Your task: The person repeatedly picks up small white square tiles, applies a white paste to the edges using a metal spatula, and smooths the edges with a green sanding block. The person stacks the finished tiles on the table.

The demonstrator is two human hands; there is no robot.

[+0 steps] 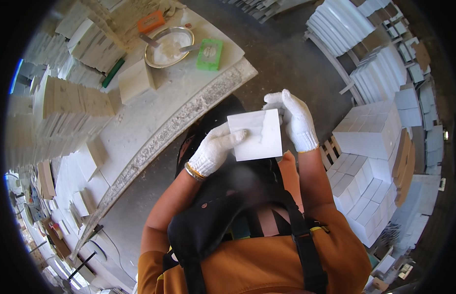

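A square white tile with faint grey veining [257,134] is held in front of my body, its face turned up toward me. My left hand [218,147], in a white knit glove, grips its left side with the thumb across the face; the fingers underneath are hidden. On the other side, my right hand [297,120], gloved the same way, is raised just past the tile's right edge. Its fingers are stretched and partly bent, with a small gap showing between palm and tile. I see nothing held in it.
To the left runs a stone-topped table [164,115] with a rough edge. On it are stacked tiles [66,105], a metal bowl of white paste [171,48], a green box [209,55] and an orange box [151,21]. White boxes [367,130] are piled on the right.
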